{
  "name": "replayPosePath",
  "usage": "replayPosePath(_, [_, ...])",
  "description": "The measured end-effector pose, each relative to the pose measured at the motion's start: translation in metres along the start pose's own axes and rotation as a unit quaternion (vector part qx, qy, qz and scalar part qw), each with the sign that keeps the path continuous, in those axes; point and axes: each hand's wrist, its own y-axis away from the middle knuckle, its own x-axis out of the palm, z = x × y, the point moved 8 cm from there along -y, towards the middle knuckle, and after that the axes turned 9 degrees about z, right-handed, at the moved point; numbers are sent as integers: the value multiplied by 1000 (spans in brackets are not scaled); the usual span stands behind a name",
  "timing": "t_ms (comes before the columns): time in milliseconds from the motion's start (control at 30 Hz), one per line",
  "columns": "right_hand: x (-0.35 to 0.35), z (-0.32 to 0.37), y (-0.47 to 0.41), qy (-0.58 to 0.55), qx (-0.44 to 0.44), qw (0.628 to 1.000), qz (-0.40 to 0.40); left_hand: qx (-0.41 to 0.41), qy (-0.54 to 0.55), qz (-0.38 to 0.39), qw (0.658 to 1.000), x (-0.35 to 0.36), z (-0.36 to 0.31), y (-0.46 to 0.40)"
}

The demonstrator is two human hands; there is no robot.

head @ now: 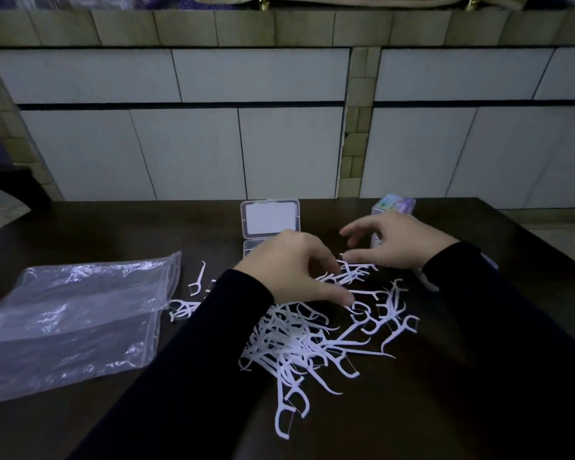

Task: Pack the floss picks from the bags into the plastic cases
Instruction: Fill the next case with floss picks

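Left hand (289,270): curled, pinching picks off the floss picks (299,343) pile.
Right hand (392,244): holding a few picks.
Tip: align them before the open plastic case (269,217), far side.

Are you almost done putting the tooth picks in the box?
Not yet. The plastic bag looks emptied. Both hands, left hand and right hand, are gathering floss picks from the table. The open case shows none inside; the pile remains.
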Motion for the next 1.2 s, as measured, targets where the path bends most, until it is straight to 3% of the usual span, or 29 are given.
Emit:
replayPosePath(200, [9, -19, 15, -29, 49, 994, 94, -36, -84, 106, 990, 27, -9, -4])
replayPosePath(433, [28, -17, 27, -1, 98, 974, 206, -68, -67, 106, 990, 26, 2, -5])
replayPosePath(700, [32, -5, 16, 32, 53, 987, 150, -105, -102, 67, 987, 14, 10, -5])
replayPosePath(900, [29, -2, 12, 34, 36, 994, 102, -159, -140, 83, 974, 13, 17, -2])
replayPosePath(1200, [27, 12, 15, 68, 32, 995, 62, -118, -112, 37, 986, 7, 10, -2])
